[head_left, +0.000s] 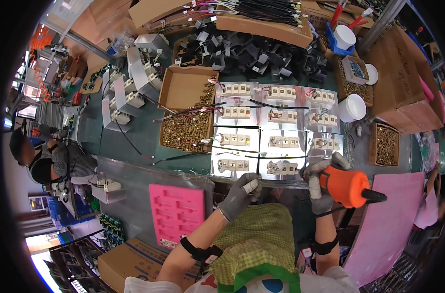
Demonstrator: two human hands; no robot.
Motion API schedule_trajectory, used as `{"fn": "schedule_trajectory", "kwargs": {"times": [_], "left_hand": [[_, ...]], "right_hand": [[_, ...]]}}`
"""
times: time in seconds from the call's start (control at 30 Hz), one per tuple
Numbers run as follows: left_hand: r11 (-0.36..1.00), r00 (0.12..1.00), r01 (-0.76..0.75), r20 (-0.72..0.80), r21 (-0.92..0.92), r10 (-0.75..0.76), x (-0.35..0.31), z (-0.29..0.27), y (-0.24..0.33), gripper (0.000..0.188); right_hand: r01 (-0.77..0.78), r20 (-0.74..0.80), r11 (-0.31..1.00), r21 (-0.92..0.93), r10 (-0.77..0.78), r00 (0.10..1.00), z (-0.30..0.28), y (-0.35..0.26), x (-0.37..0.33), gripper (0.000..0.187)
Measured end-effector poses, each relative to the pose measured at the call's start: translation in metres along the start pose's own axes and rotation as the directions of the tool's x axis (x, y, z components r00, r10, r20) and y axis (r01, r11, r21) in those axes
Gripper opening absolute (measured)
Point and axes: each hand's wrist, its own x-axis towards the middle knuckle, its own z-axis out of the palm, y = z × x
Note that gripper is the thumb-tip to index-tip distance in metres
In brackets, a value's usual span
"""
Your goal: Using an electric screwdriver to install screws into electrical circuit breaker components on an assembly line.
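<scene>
My right hand [319, 194], in a grey glove, grips an orange electric screwdriver [347, 186] with a black tail end. The tool lies sideways, its front end toward the metal plates. My left hand [239, 195], gloved too, is at the table's near edge with its fingers curled together; whatever they hold is hidden. In front of both hands lie shiny metal plates [256, 163] in rows, each bearing white terminal blocks [282, 168]. Black wires [276, 105] lie across the plates. Beside them a cardboard box [161, 134] holds many small brass fittings [187, 131].
Black brackets [261, 53] are heaped at the back, below a box of cables [261, 27]. White tubs [352, 108] and a box of brass parts [386, 145] stand right. A pink foam tray [177, 215] lies left of me. A co-worker [51, 158] is at far left.
</scene>
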Motion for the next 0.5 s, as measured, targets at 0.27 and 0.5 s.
{"fn": "schedule_trajectory", "kwargs": {"times": [0.27,0.5], "left_hand": [[0.856,0.926,0.251,0.369,-0.451,-0.078,-0.003,0.019,-0.002,0.028],[0.888,0.905,0.244,0.421,-0.39,-0.064,-0.006,0.029,-0.002,0.028]], "right_hand": [[0.384,0.092,0.869,0.313,-0.43,0.898,0.019,-0.086,-0.006,0.072],[0.389,0.164,0.862,0.326,-0.456,0.875,0.025,-0.08,-0.006,0.067]]}}
